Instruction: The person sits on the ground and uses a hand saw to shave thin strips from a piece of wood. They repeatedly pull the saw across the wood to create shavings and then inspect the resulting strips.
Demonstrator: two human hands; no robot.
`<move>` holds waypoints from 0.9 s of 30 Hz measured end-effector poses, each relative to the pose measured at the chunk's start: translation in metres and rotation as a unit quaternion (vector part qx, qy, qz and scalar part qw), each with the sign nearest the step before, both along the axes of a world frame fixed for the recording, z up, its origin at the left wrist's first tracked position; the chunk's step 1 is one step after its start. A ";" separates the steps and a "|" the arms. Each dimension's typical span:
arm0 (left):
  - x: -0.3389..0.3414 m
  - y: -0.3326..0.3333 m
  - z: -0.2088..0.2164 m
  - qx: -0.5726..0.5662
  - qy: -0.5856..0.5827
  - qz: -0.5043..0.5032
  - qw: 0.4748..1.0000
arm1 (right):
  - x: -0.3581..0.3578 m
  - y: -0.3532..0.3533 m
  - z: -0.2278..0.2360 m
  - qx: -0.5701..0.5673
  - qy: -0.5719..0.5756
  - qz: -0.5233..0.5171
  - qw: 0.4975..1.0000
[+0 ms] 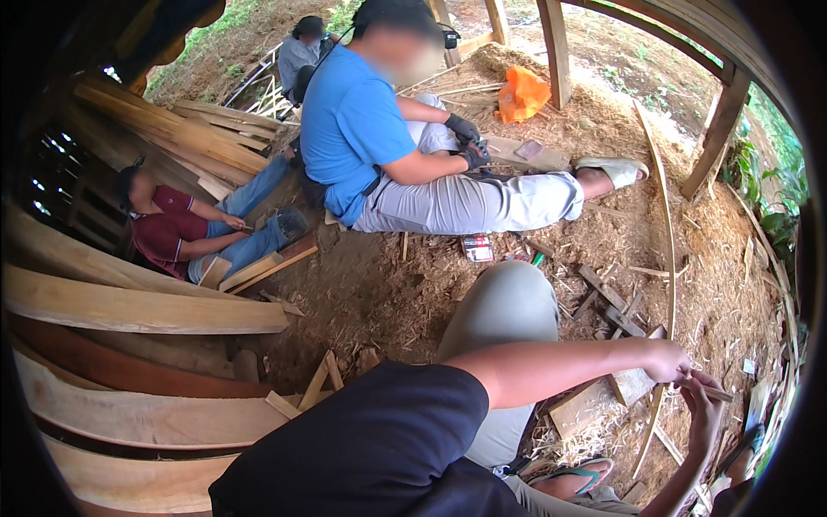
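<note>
My left arm reaches across to the right side of the head view. My left hand (667, 360) is closed at one end of a thin strip of wood (717, 394). Just beside it, my right hand (705, 405) has its fingers bent around the same strip, and the two hands nearly touch. Whether a small tool sits between them I cannot make out. Below the hands, a long thin strip (662, 414) crosses the ground near pale wood blocks (586, 407) and shavings.
A person in a blue shirt (366, 129) sits ahead; another in maroon (172, 224) sits at left, and a third (301, 56) farther back. Long planks (146, 310) fill the left side. Wooden posts (556, 52), an orange bag (522, 95) and dark wooden pieces (616, 302) lie around.
</note>
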State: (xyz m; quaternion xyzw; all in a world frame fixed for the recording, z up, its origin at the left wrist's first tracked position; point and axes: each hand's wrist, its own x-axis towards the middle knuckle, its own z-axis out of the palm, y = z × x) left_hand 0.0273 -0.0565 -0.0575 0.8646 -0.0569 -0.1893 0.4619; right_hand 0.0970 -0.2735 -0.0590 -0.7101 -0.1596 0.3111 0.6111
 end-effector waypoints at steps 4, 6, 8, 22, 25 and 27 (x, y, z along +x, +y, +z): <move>0.013 -0.011 -0.005 0.097 0.045 0.014 0.994 | 0.017 -0.025 -0.056 -0.106 -0.184 -0.010 0.977; 0.011 0.005 -0.028 0.015 0.027 0.055 0.998 | 0.008 -0.004 -0.075 -0.181 -0.229 0.031 0.956; 0.010 0.016 -0.041 -0.091 0.006 0.110 0.990 | -0.001 0.012 -0.089 -0.233 -0.259 0.038 0.936; 0.021 0.014 -0.033 0.004 -0.119 0.175 0.977 | -0.023 0.036 -0.131 -0.190 -0.288 -0.045 0.937; 0.016 0.013 -0.031 0.013 -0.095 0.154 0.983 | -0.020 0.040 -0.116 -0.190 -0.262 -0.037 0.945; 0.019 0.014 -0.026 0.040 -0.052 0.146 0.987 | -0.010 0.044 -0.093 -0.202 -0.183 -0.061 0.960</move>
